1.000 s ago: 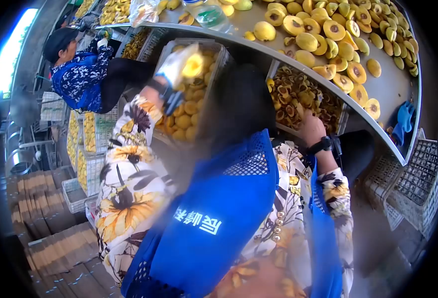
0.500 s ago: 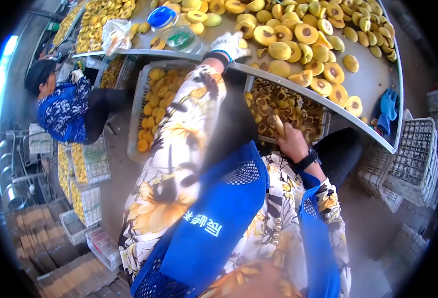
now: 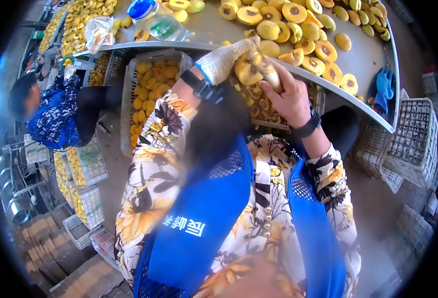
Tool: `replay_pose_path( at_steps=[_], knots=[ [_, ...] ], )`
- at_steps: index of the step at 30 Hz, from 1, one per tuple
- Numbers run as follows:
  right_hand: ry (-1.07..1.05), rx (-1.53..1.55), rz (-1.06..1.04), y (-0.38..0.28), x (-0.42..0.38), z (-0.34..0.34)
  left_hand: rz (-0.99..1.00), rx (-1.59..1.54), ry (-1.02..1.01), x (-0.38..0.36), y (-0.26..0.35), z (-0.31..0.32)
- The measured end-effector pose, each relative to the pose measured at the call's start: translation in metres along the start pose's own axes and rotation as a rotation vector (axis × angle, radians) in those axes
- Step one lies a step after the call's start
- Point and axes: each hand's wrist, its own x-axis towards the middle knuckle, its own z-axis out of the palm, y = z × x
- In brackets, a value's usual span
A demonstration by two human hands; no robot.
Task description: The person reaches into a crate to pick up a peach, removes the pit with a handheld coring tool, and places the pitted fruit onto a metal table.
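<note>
Left hand point(image 3: 226, 60), gloved, is grasping a yellow fruit point(image 3: 246, 70) above the crate point(image 3: 270, 124), beside the table point(image 3: 362, 57); right hand point(image 3: 291, 94), bare, is clenching a pale-handled tool point(image 3: 273, 79) at the fruit, its end blurring, contact unclear. Good control is probably depending on bracing the fruit firmly and keeping the left hand outside the tool's path.

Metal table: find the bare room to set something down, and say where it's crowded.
The metal table is bare between the blue item and the cut fruit, with another patch right of the bottle. Its middle is crowded with that fruit.
</note>
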Motion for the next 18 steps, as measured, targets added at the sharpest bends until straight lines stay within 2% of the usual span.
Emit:
replay_pose_path(
  at_steps=[1,4,9,10,13,14,16,18],
  knots=[
    [-0.069,-0.037,-0.066,-0.002,0.001,0.000,-0.053,0.065,-0.022,0.000,-0.005,0.002],
    [-0.243,-0.112,-0.060,-0.006,-0.007,-0.006,-0.197,0.261,-0.072,0.004,-0.024,0.005],
    [-0.143,-0.176,-0.084,0.002,-0.022,-0.010,-0.264,0.354,-0.133,-0.002,-0.043,0.008],
    [-0.133,-0.207,-0.078,0.002,-0.022,-0.011,-0.296,0.297,-0.213,-0.011,-0.031,0.011],
    [-0.190,-0.265,0.067,0.009,-0.022,-0.016,-0.111,-0.001,-0.223,-0.020,-0.053,0.014],
    [-0.158,-0.246,0.018,0.015,-0.024,-0.015,-0.050,-0.101,-0.224,-0.024,-0.057,0.016],
    [-0.106,-0.137,0.147,0.014,-0.029,-0.007,0.282,0.225,-0.193,-0.040,-0.053,0.027],
    [-0.053,-0.070,0.297,0.015,-0.034,-0.003,0.370,-0.041,-0.138,-0.030,-0.065,0.029]
  ],
)
